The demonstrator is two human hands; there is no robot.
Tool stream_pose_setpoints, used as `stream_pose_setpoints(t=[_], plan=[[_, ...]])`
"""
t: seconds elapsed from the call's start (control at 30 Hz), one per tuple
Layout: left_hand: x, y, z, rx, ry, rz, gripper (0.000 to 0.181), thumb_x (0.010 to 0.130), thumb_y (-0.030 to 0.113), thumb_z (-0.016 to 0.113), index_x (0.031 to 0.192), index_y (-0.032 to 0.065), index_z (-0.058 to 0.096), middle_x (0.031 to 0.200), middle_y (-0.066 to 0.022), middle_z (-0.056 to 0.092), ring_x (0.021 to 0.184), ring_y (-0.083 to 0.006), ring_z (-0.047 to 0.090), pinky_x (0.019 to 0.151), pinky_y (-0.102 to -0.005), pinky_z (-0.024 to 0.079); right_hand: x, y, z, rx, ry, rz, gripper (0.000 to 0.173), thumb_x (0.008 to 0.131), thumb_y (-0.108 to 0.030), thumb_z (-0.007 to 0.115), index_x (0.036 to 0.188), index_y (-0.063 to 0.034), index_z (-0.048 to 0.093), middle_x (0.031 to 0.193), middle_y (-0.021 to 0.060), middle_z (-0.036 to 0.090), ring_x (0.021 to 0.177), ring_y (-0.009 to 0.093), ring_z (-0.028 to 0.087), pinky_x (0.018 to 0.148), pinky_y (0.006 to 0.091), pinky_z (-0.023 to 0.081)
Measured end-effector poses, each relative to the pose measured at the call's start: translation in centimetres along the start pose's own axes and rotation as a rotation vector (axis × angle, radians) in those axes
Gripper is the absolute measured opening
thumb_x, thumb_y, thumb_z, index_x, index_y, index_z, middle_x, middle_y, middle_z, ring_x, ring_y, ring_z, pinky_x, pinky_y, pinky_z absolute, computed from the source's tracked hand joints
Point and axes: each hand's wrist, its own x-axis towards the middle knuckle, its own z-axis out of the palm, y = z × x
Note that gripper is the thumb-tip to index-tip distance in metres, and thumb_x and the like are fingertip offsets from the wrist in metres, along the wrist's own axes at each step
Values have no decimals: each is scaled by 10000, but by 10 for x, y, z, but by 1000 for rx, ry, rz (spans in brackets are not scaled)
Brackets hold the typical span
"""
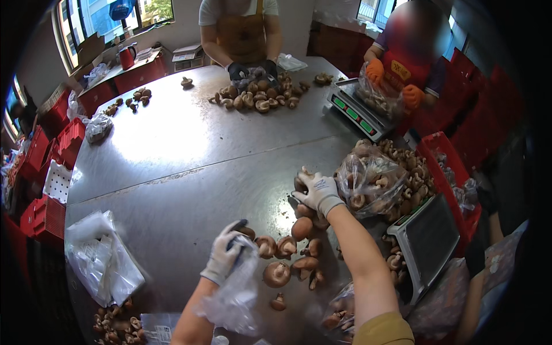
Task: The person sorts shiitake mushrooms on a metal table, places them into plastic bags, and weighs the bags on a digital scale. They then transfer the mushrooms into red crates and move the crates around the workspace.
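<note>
My left hand [222,256], in a white knit glove with dark fingertips, grips a clear plastic bag [237,293] that hangs down from it. A brown mushroom cap [247,232] shows at its fingertips; whether they touch it, I cannot tell. Farther up the table, my right hand [320,189], gloved alike, has thumb and fingers around a shiitake mushroom [300,184]. Between and below the hands lie several loose shiitake, among them a round cap [301,228], one with its stem upward [277,274] and a small one [278,302].
A filled plastic bag [371,179] rests against a mushroom heap [414,172] at right, near a tilted scale [427,246] and a red crate [448,164]. Empty bags [103,263] lie left on the metal table [172,224]. Opposite, two people handle mushrooms, one at a scale [353,112].
</note>
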Motion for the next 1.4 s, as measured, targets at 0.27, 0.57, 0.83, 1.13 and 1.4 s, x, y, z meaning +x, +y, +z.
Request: stream_pose_setpoints(t=[0.27, 0.57, 0.83, 1.13, 1.4], plan=[[-63, 26, 28, -430, 204, -60, 322, 831, 250, 578, 949, -30, 684, 1257, -218, 605, 1248, -329, 522, 1083, -426, 358, -125, -42, 22, 131, 111, -421, 439, 898, -522, 549, 1115, -148, 620, 978, 123, 645, 907, 293, 632, 819, 393, 470], [-95, 23, 22, -124, 12, -42, 352, 762, 225, 542, 953, -32, 688, 1291, -225, 602, 1343, -367, 437, 1137, -449, 279, -100, 25, 36, 205, 373, 126, 539, 842, -528, 597, 1244, -169, 607, 1189, 131, 558, 1087, 306, 541, 1003, 466, 350], [-119, 20, 29, -207, 85, -68, 316, 799, 227, 565, 946, -20, 695, 1296, -211, 603, 1364, -373, 410, 1136, -444, 281, -101, -45, -30, 240, -144, -122, 459, 887, -484, 566, 1199, -154, 631, 1174, 146, 618, 1090, 357, 574, 905, 440, 473], [-155, 37, 14, -33, 300, -186, 292, 828, 166, 577, 1030, -26, 664, 1196, -221, 624, 1144, -358, 586, 1013, -405, 431, 17, -87, -12, 219, 218, -43, 687, 849, -413, 655, 1464, -253, 394, 1507, 118, 352, 1382, 307, 354, 1073, 431, 394], [-197, 72, 10, -38, 283, -347, 239, 875, 74, 534, 1059, -26, 650, 964, -144, 682, 927, -232, 655, 863, -310, 492, 31, -99, 14, 508, 212, 25, 403, 858, -312, 665, 1249, -243, 594, 1235, 116, 575, 1050, 311, 630, 904, 416, 516]])
